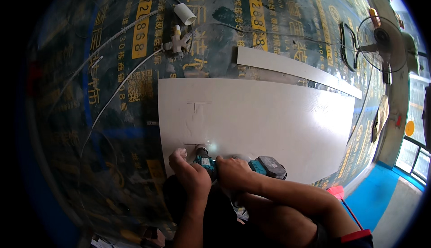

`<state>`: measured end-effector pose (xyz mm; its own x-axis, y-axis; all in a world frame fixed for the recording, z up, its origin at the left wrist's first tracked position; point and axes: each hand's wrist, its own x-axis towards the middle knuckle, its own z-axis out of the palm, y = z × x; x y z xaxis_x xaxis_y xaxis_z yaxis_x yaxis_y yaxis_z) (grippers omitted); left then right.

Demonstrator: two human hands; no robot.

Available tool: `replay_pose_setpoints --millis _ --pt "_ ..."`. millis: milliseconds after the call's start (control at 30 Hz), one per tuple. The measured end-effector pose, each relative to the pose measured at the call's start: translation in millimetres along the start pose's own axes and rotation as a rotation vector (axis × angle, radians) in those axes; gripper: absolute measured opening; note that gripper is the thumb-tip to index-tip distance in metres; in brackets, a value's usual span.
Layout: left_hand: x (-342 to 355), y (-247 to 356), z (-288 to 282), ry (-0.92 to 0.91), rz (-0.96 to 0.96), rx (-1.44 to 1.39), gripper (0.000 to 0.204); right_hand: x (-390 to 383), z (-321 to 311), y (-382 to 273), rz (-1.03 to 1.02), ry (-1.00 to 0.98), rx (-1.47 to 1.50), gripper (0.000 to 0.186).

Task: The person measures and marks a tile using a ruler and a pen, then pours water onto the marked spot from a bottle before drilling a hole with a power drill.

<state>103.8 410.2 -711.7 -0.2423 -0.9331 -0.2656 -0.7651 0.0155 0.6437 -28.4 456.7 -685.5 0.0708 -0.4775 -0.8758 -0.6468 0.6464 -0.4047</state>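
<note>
A teal and black cordless drill (205, 162) points its chuck at a large light-coloured panel (269, 113), and its lamp throws a bright spot there. The chuck meets the panel at a pale, dusty patch by a short dark pencil line. My right hand (233, 172) is wrapped round the drill's grip, with the dark battery (271, 167) sticking out to its right. Right beside the drill's front, my left hand (192, 169) is closed, fingers curled over the panel's near left part; anything inside them is hidden. Farther up the panel is another pencil mark (199, 103).
A narrow panel strip (296, 70) lies beyond the big panel. A white pipe piece (184, 14), a pale multi-way pipe fitting (179, 43) and cables lie on the printed green floor covering (121, 68). A fan (381, 41) stands far right, with a red dustpan-like object (336, 192) nearer.
</note>
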Motion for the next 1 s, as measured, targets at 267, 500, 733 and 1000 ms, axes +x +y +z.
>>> replay_pose_setpoints --millis 267,500,733,1000 --pt "-4.9 -8.7 3.9 0.072 -0.016 -0.099 0.036 0.5 4.0 3.5 -0.003 0.021 -0.007 0.033" --pt "-8.7 -13.2 7.1 0.145 0.007 -0.138 0.032 -0.4 -0.7 2.1 -0.02 0.002 -0.014 0.032" --pt "-8.3 -11.9 8.0 0.18 0.03 -0.178 0.032 2.4 0.3 2.5 -0.01 -0.006 -0.026 0.037" --pt "-6.5 -5.6 5.9 0.197 0.03 -0.179 0.029 3.2 -1.1 2.3 -0.01 -0.009 -0.041 0.04"
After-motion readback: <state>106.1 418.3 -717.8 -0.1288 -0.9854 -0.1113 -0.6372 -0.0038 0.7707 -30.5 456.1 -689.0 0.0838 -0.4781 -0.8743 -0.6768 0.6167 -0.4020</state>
